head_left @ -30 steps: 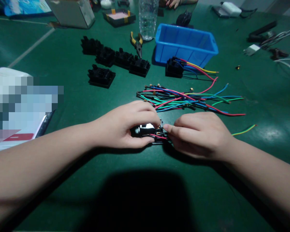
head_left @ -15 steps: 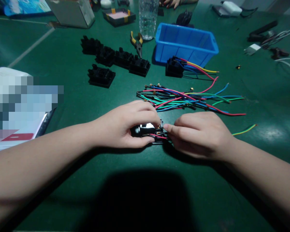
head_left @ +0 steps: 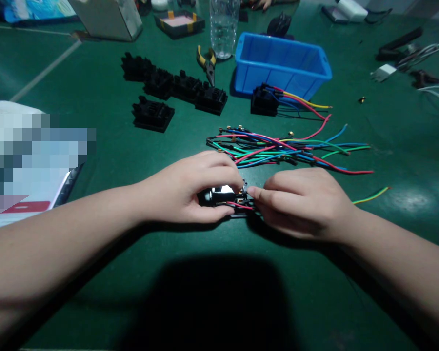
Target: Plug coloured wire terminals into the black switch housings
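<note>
"How's the light?"
"Dim. Shadows lie on the near side of both forearms [head_left: 76,219], suggesting light from above, beyond the grip."
"Any glare?"
"A pale patch on the table [head_left: 413,198], right of the grip, and a white gleam on the shiny part [head_left: 223,193] within the left hand [head_left: 201,183]. A large, soft-edged dark shadow fills the near side."
"Sharpness?"
"Fair around the grip; the plug [head_left: 384,72], far right, looks soft. Blocky pixels cover the screen [head_left: 54,161], left."
</note>
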A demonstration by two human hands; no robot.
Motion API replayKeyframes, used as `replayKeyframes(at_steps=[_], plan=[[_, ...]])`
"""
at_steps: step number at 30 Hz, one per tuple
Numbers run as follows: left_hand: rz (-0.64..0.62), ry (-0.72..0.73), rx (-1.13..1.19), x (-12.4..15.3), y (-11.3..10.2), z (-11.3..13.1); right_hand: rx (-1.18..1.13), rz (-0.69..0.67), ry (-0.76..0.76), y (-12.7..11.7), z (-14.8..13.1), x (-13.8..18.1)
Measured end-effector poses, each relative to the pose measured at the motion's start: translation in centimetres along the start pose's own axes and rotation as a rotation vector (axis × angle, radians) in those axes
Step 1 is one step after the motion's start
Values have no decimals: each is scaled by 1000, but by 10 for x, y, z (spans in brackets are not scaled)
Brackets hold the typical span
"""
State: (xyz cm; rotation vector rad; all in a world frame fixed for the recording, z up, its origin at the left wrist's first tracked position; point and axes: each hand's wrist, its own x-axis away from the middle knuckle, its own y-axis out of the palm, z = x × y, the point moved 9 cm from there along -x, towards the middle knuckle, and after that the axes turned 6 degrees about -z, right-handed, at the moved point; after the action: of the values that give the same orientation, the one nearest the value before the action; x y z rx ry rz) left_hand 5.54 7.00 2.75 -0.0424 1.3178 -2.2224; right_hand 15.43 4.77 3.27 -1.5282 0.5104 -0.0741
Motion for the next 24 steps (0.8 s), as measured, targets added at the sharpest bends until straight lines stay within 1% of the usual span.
replayKeyframes(at_steps=[24], plan=[[-6,-36,21,0,0,-4,-37,-13,15,1,2,-1]])
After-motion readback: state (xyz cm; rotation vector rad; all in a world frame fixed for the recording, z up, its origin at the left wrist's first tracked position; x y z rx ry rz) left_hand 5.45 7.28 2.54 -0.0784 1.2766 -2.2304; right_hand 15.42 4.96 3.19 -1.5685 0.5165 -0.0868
